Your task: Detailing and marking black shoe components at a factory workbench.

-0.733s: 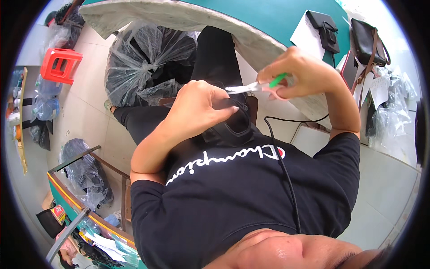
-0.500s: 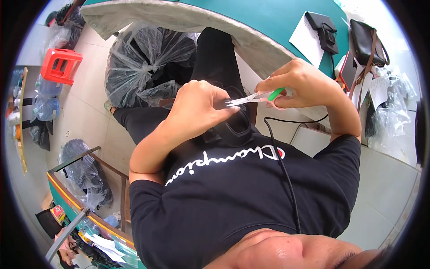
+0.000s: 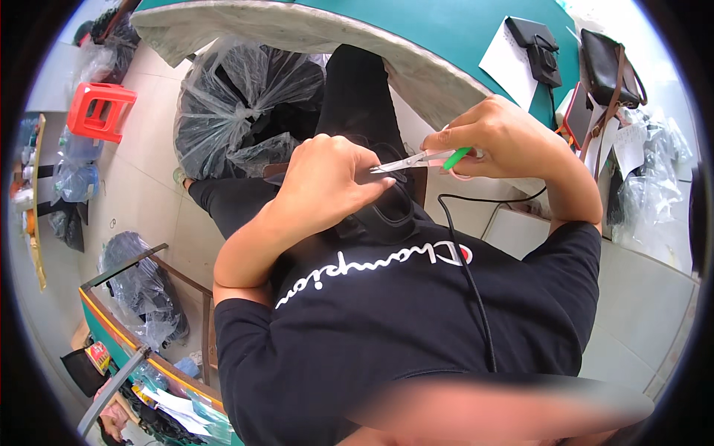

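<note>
My right hand [image 3: 494, 137], gripping the scissors [image 3: 407, 162], has drawn them toward me, tips beside my curled left hand [image 3: 327, 177], whose hold I cannot tell, near the black item [image 3: 393, 223], seemingly better placed to cut.

We look down at our left hand [image 3: 333, 178], thumb and fingers pinching a black item [image 3: 383, 217] above the lap, while our right hand [image 3: 491, 137] grips a pair of scissors [image 3: 416, 159] (one handle is bright green), blades pointing toward the left thumb. Ahead of us stands a green table [image 3: 431, 30]; a clear plastic bag [image 3: 245, 111] and red stool [image 3: 79, 113] sit leftward.
</note>
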`<state>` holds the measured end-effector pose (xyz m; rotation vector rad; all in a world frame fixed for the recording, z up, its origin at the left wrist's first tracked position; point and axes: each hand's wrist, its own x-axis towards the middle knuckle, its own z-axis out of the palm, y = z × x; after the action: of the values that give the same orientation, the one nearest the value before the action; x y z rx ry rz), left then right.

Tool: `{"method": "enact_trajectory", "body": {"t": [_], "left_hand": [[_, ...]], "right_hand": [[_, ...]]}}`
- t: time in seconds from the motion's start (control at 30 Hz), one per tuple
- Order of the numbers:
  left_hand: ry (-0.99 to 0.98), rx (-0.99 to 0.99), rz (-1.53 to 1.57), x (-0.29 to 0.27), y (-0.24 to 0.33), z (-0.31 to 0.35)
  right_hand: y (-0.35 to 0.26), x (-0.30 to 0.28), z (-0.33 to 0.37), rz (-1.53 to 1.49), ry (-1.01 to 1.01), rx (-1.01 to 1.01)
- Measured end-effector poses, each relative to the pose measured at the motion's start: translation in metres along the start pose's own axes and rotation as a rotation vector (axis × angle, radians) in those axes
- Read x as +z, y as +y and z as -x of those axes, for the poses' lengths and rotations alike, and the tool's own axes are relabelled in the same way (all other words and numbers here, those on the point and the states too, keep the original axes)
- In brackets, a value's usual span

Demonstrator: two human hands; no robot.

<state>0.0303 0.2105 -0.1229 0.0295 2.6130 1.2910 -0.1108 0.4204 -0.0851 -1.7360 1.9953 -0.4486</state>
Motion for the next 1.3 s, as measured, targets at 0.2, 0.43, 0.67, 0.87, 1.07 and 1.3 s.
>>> {"method": "enact_trajectory", "body": {"t": [0.2,0.43,0.67,0.87,1.07,1.3], "left_hand": [[0.024,0.077,-0.124,0.001,-0.001,-0.001],[0.047,0.093,-0.074,0.003,-0.005,0.0],[0.099,0.143,0.065,0.003,-0.005,-0.002],[0.285,0.572,-0.067,-0.001,-0.016,-0.02],[0.438,0.55,-0.074,-0.003,-0.022,-0.011],[0.731,0.496,-0.085,0.0,-0.025,-0.016]], "right_hand": [[-0.001,-0.003,0.001,0.091,0.044,-0.069],[0.009,-0.022,0.005,0.081,0.095,0.097],[0.038,-0.019,-0.01,0.058,0.372,0.308],[0.183,-0.027,-0.02,0.247,0.564,0.673],[0.092,0.007,-0.061,-0.182,0.492,0.609],[0.05,0.077,-0.075,-1.501,-0.051,0.256]]}}
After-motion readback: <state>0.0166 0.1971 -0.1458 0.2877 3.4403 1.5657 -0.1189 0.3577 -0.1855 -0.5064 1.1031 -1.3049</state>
